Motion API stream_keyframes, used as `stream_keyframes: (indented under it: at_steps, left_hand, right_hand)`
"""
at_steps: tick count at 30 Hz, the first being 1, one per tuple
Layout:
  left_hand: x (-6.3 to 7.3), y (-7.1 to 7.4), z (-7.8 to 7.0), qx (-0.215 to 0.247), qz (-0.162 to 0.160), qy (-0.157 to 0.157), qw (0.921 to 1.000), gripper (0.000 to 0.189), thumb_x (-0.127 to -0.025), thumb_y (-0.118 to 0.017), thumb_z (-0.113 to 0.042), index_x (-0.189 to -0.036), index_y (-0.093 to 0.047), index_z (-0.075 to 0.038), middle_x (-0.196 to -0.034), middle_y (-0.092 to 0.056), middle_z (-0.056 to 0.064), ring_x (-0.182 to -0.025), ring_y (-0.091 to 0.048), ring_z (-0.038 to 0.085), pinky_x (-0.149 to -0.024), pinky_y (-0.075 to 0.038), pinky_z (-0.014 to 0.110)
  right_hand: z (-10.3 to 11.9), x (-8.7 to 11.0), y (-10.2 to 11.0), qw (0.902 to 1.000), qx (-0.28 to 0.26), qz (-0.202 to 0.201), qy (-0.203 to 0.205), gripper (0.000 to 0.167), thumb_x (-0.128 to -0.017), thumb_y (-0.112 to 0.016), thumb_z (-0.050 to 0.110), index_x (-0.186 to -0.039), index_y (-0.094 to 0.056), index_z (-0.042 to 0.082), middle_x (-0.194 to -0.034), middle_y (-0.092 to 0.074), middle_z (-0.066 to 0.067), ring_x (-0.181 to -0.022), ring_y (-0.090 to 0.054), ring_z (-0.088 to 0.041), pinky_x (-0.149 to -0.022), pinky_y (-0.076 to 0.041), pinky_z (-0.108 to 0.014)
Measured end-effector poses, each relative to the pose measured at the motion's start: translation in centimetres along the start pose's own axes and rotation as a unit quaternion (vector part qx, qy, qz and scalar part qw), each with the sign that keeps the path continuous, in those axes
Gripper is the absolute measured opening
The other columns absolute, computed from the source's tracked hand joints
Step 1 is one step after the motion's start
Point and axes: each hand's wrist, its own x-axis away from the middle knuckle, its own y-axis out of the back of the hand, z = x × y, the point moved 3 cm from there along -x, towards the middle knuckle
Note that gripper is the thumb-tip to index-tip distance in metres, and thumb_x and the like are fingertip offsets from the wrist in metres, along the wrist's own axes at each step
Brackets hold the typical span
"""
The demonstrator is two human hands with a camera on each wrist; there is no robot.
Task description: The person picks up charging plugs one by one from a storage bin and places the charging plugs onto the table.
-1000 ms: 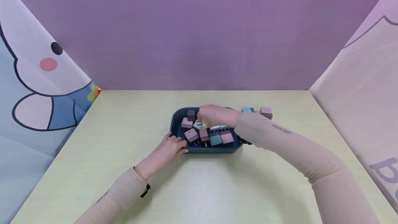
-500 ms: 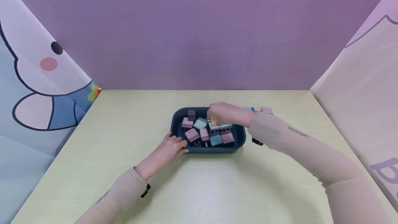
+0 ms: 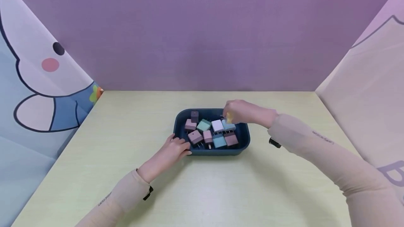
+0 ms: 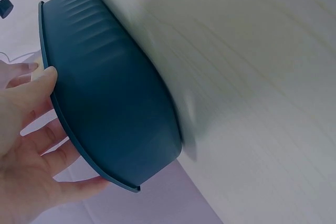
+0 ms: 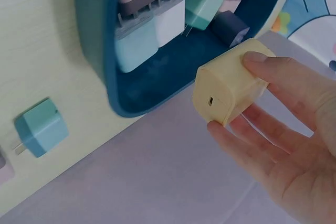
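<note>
My left hand (image 3: 170,151) grips the rim of a dark blue plastic basket (image 3: 214,152) at its near left corner; in the left wrist view the thumb lies over the rim. Between thumb and fingers, my right hand (image 5: 299,124) holds a pale yellow charger plug (image 5: 233,85) by its sides, a small port showing on one face. That hand is over the basket's far right part in the head view. Inside the basket lie several block-shaped chargers, among them a white charger (image 3: 217,125), a mint green charger (image 3: 203,125) and a dark purple charger (image 3: 194,116).
On the table (image 3: 126,115), right of the basket, lies a blue-green charger (image 5: 42,128), with part of a pinkish charger (image 5: 4,172) beside it. The right arm hides both in the head view. A purple backdrop (image 3: 202,38) stands behind the table.
My right hand has moved right across the basket with the yellow charger, uncovering the green, white and light blue chargers. The left hand has stayed at the rim.
</note>
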Motion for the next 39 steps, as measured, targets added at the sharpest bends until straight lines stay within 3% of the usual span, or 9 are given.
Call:
stream_keyframes:
  at_steps: [9, 17, 25, 39]
  left_hand:
    - [0.0, 0.1, 0.0, -0.001, -0.007, -0.005, 1.0, 0.011, -0.08, -0.065, -0.017, -0.075, -0.057, -0.011, -0.069, -0.055, -0.001, -0.069, -0.056, 0.016, -0.086, -0.036, 0.058]
    - [0.1, -0.1, 0.0, -0.005, -0.009, -0.004, 0.9999, 0.011, -0.08, -0.065, -0.017, -0.075, -0.057, -0.011, -0.069, -0.055, -0.001, -0.069, -0.056, 0.017, -0.086, -0.037, 0.057]
    - [0.0, -0.1, 0.1, -0.004, -0.006, -0.001, 1.0, 0.011, -0.08, -0.064, -0.018, -0.075, -0.057, -0.012, -0.069, -0.054, -0.002, -0.069, -0.056, 0.017, -0.087, -0.036, 0.057]
    - [0.1, -0.1, 0.1, 0.0, -0.008, 0.0, 1.0, 0.011, -0.079, -0.065, -0.017, -0.074, -0.057, -0.011, -0.068, -0.053, -0.002, -0.068, -0.055, 0.017, -0.086, -0.037, 0.057]
  right_hand:
    - [-1.6, 1.1, 0.3, 0.9994, -0.027, -0.019, -0.01, 0.025, -0.072, -0.068, -0.003, -0.096, -0.065, 0.001, -0.102, -0.059, -0.013, -0.09, -0.056, -0.025, -0.076, -0.049, -0.035]
    - [-3.0, 2.1, 0.4, 0.9991, -0.019, -0.034, -0.016, 0.026, -0.069, -0.07, -0.004, -0.094, -0.066, 0.001, -0.099, -0.06, -0.013, -0.087, -0.056, -0.026, -0.076, -0.049, -0.037]
    - [-4.6, 2.9, 0.4, 0.9969, -0.025, -0.04, -0.063, 0.028, -0.068, -0.069, -0.004, -0.095, -0.066, 0.003, -0.099, -0.059, -0.012, -0.086, -0.055, -0.026, -0.073, -0.05, -0.037]
    - [-7.7, 4.4, 0.9, 0.9951, -0.011, -0.076, -0.062, 0.028, -0.064, -0.069, -0.009, -0.091, -0.065, -0.003, -0.097, -0.059, -0.018, -0.082, -0.055, -0.028, -0.071, -0.047, -0.04]
